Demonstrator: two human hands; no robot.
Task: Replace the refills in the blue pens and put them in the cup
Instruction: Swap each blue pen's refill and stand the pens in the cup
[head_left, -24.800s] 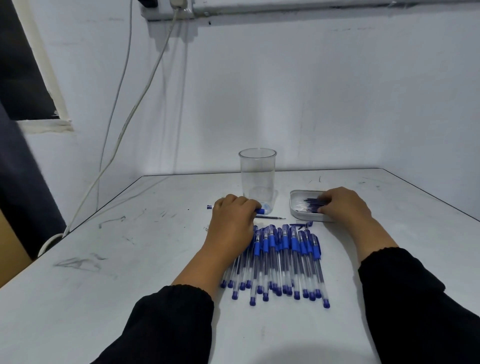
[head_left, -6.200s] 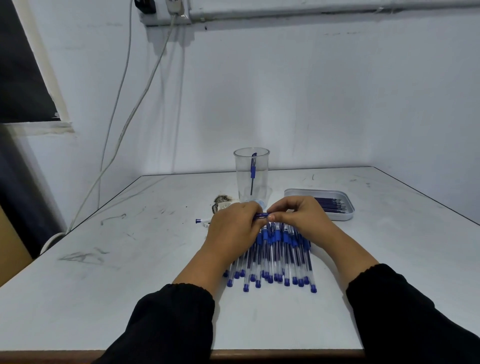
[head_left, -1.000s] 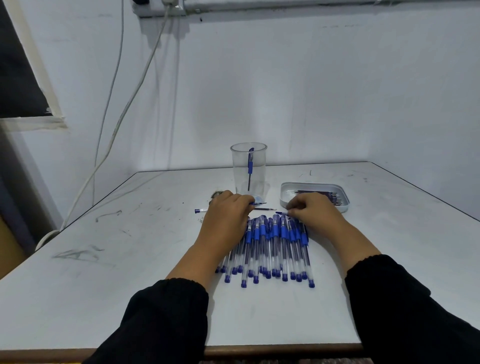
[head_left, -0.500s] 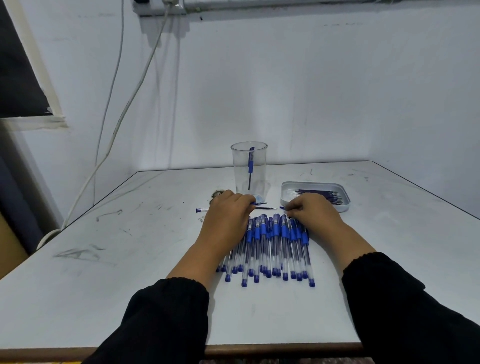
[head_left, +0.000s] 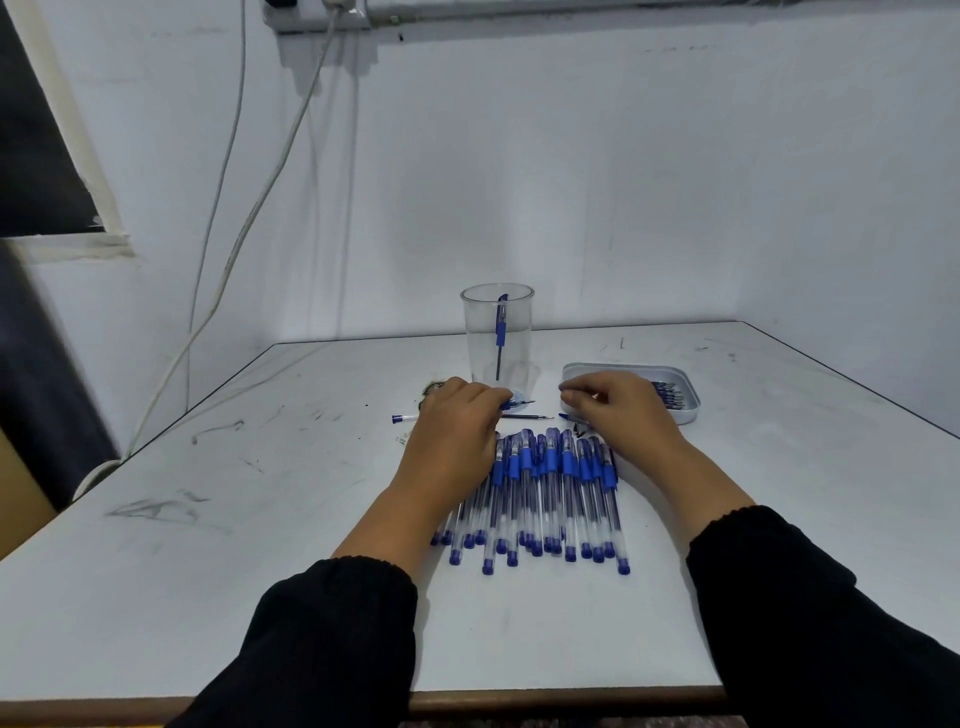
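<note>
- Since half a second earlier, the right hand (head_left: 618, 410) had lifted toward the tray (head_left: 688, 413) at two o'clock, fingers loosely curled, seemingly holding nothing.
- The left hand (head_left: 457, 431) pinched a pen barrel (head_left: 402, 418); one pen (head_left: 500, 332) stood in the cup (head_left: 497, 338) at twelve.
- The loose refill (head_left: 524, 417) could roll if nudged.

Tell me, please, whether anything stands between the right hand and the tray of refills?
Nothing visible does: the right hand hovers at the near left edge of the tray, whose refills lie uncovered just beyond its fingers.
</note>
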